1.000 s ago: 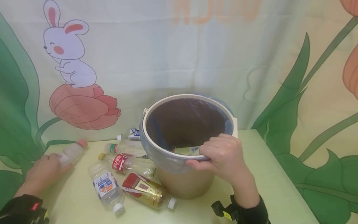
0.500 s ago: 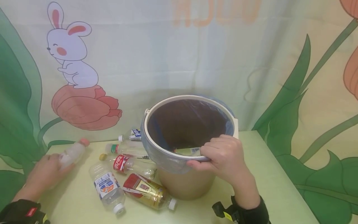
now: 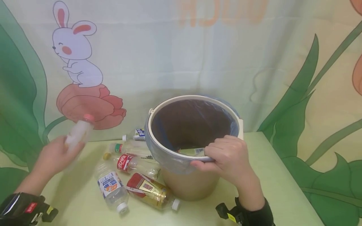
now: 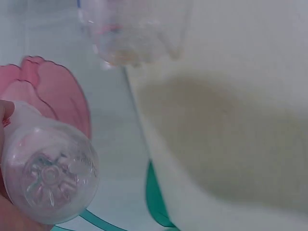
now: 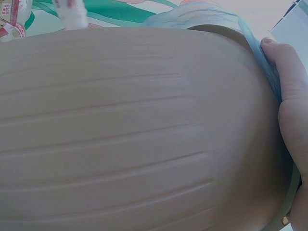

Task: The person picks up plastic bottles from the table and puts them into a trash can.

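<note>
My left hand (image 3: 57, 157) grips a pale plastic bottle with a pink cap (image 3: 79, 133), raised above the table's left side and tilted cap-up. Its clear ribbed base faces the left wrist view, where part of the bottle (image 4: 50, 168) hides behind fingers at the edge. On the right, my right hand (image 3: 226, 157) holds the near rim of a beige trash bin (image 3: 189, 185), fingers over the edge and thumb outside. A blue liner bag (image 3: 175, 164) folds over that rim. Inside the bin a light green item with a barcode (image 3: 192, 152) shows.
Left of the bin lie several plastic bottles: one with a gold and red label (image 3: 152, 191), one with a blue and white label (image 3: 111, 186), one with a red label (image 3: 135, 164). More lie behind them. A printed curtain (image 3: 175, 56) hangs at the table's back.
My left hand has lifted the pink-capped bottle off the table, up and slightly right. The right hand keeps its grip on the bin rim.
</note>
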`<act>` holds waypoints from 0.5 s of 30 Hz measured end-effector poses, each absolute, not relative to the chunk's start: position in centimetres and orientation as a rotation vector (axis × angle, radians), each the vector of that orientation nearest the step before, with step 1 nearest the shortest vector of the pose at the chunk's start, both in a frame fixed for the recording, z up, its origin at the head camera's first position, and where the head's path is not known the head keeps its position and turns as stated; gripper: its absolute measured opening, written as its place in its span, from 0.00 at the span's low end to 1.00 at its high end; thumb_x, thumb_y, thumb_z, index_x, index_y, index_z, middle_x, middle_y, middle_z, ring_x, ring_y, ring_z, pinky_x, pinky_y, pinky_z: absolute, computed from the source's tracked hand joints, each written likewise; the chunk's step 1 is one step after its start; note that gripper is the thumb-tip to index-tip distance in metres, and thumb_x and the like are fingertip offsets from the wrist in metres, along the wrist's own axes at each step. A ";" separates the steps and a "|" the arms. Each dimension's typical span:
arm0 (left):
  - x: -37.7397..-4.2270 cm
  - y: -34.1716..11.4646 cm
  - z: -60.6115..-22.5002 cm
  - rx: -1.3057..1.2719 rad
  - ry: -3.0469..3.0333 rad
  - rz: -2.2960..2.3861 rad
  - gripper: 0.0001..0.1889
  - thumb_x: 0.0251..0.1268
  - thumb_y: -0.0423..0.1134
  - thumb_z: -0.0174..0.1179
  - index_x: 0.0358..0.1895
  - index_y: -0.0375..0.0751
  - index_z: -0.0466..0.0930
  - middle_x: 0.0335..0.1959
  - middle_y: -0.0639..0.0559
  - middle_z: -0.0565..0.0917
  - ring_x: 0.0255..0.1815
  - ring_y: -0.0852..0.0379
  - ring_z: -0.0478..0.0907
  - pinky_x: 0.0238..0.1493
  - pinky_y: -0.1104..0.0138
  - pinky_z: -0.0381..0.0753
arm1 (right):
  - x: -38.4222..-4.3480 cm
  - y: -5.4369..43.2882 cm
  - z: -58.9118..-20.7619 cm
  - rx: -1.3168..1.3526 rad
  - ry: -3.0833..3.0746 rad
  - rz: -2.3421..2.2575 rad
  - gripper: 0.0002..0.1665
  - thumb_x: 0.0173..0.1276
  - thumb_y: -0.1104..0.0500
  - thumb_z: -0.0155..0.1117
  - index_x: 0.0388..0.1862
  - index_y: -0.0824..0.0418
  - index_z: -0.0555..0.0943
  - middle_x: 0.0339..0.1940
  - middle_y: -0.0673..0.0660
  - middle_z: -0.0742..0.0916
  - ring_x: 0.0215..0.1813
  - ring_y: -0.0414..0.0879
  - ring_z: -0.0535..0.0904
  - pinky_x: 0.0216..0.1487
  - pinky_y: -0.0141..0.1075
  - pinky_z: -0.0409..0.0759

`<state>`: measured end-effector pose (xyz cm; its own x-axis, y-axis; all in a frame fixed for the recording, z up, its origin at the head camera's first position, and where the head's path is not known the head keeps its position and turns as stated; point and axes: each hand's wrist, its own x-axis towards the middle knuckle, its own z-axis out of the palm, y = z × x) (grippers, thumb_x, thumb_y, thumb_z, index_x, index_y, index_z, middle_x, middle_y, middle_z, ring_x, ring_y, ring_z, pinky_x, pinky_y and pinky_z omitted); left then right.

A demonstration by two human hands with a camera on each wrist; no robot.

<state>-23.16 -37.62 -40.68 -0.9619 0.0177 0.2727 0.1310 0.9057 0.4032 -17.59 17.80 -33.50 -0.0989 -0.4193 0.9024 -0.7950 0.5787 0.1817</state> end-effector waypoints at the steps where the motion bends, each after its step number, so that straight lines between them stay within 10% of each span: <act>1: -23.1 -37.2 -40.2 -0.102 -2.807 -0.637 0.32 0.83 0.56 0.59 0.54 0.20 0.73 0.33 0.34 0.81 0.29 0.42 0.79 0.23 0.57 0.74 | -17.6 17.8 -33.5 1.009 -1.723 0.431 0.41 0.81 0.27 0.58 0.13 0.48 0.60 0.13 0.43 0.61 0.18 0.37 0.50 0.21 0.31 0.49; 15: -23.4 -27.5 -31.7 -0.261 -2.622 -0.825 0.39 0.80 0.58 0.64 0.81 0.37 0.65 0.56 0.31 0.83 0.49 0.33 0.82 0.34 0.53 0.81 | -17.7 17.9 -33.5 1.011 -1.724 0.433 0.41 0.81 0.27 0.58 0.13 0.48 0.60 0.13 0.43 0.61 0.18 0.37 0.50 0.20 0.31 0.50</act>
